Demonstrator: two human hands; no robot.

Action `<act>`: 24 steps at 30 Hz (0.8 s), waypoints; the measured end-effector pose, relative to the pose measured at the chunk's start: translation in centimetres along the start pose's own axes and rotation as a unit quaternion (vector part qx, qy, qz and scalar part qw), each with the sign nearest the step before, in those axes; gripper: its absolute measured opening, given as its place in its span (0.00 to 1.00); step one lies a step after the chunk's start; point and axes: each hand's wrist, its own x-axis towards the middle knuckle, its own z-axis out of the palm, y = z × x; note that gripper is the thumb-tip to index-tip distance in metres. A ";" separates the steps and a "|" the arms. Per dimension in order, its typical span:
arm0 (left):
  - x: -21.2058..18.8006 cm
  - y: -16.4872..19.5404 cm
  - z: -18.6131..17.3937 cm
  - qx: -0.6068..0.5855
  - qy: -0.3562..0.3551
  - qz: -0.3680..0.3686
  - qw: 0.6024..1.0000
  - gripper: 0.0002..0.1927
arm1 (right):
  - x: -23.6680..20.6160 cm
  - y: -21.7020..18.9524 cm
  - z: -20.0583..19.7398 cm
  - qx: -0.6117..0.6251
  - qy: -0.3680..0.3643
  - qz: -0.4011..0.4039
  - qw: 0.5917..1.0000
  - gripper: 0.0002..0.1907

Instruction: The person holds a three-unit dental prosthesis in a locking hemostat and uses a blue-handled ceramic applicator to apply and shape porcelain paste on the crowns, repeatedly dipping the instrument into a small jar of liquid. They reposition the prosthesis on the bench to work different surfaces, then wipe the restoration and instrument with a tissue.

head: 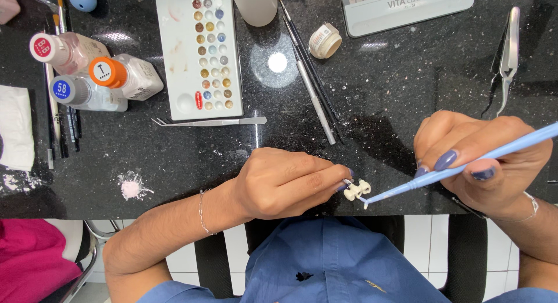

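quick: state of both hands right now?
Left hand: closed, fingers pinching a small white dental piece.
Right hand: closed on a light blue brush, tip at the piece.

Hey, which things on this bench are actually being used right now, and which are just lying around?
In use: left hand pinching the white tooth piece; right hand holding the blue brush.

Lying about: palette, tweezers, bottles, jar, spare brushes, shade guide.

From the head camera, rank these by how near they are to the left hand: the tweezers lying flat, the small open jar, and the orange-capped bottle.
From the left hand:
1. Tweezers, lying flat just above it.
2. Small open jar, farther up and a little right.
3. Orange-capped bottle, far up on the left among the other bottles.
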 end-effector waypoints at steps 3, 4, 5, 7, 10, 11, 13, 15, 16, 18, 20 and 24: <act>0.0 0.0 0.0 -0.004 -0.002 -0.002 1.000 0.10 | -0.2 -0.1 -0.1 -0.003 -0.006 -0.003 1.000 0.13; 0.0 0.0 0.0 -0.005 -0.002 -0.003 1.000 0.10 | -0.2 0.0 -0.1 -0.006 -0.012 -0.004 1.000 0.13; 0.0 -0.1 0.0 -0.006 -0.004 -0.003 1.000 0.10 | -0.2 0.1 -0.1 -0.001 -0.004 -0.010 1.000 0.13; -0.1 -0.1 0.0 -0.007 -0.007 -0.002 1.000 0.10 | -0.1 0.5 0.0 0.003 0.020 -0.031 0.999 0.13; -0.1 0.0 0.1 -0.006 -0.002 -0.005 1.000 0.11 | 0.7 1.7 0.0 -0.035 0.081 -0.091 0.992 0.11; -0.1 0.0 0.1 -0.005 -0.002 -0.003 1.000 0.11 | 1.1 2.0 0.0 -0.065 0.104 -0.110 0.986 0.10; -0.1 -0.1 0.2 -0.003 0.000 -0.001 1.000 0.11 | 2.0 2.7 0.1 -0.155 0.125 -0.118 0.973 0.11; -0.3 -0.1 0.1 -0.005 -0.001 -0.003 1.000 0.11 | 2.8 2.9 0.4 -0.224 0.109 -0.086 0.965 0.11; -0.3 -0.1 0.1 -0.004 -0.001 -0.003 1.000 0.11 | 3.3 2.9 0.6 -0.252 0.090 -0.061 0.962 0.11; -0.3 -0.2 0.1 -0.005 0.000 -0.006 1.000 0.11 | 4.3 3.0 1.2 -0.308 0.061 -0.072 0.947 0.08; -0.4 -0.2 0.1 -0.005 0.003 -0.009 1.000 0.11 | 5.1 2.9 1.8 -0.355 0.039 -0.082 0.930 0.06; -0.3 -0.3 0.1 -0.011 0.011 0.001 1.000 0.11 | 5.9 3.0 2.0 -0.399 0.022 -0.104 0.911 0.07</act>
